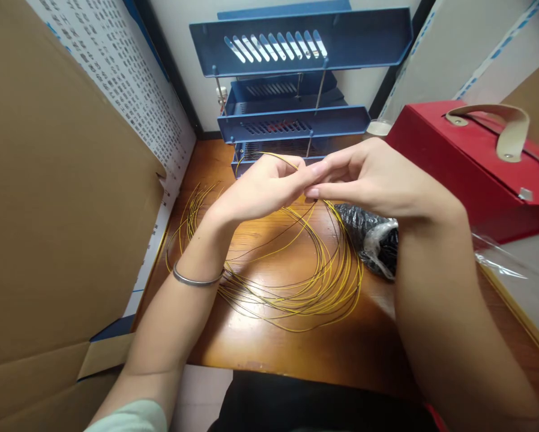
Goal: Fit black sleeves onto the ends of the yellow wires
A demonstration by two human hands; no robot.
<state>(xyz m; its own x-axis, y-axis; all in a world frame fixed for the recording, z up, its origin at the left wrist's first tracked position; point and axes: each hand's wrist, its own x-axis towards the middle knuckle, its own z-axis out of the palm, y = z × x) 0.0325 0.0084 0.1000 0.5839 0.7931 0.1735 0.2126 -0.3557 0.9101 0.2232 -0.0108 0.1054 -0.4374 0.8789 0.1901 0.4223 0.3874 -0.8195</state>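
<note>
- In the head view, taking 12 as the far side of the table (pixel 251 351), the left hand (pixel 269 185) and the right hand (pixel 373 180) meet fingertip to fingertip above the far part of a loose coil of yellow and dark wire (pixel 292 302).
- The coil lies on the tabletop, its body toward 7 o'clock from that meeting point; it looks longest between about 10 and 4, though the left forearm hides part of it.
- Strands leave from just under the right thumb: a dark one and a yellow one slant toward 8, others bend toward 5 into the outer loops.
- One yellow strand arcs over the left hand from its 10 o'clock side and enters near its thumb.
- The left hand and forearm cover more of the coil, so that side seems nearer its middle; the right arm comes in from 4, outside the loops.
- Both hands' fingertips are drawn together; I cannot tell which of them pinches the wire, as the fingers overlap.
- A black wrapped bundle (pixel 355 223) sits at about 4 o'clock from the fingertips, close beside the coil; the blue rack (pixel 296 123) is at 12.
</note>
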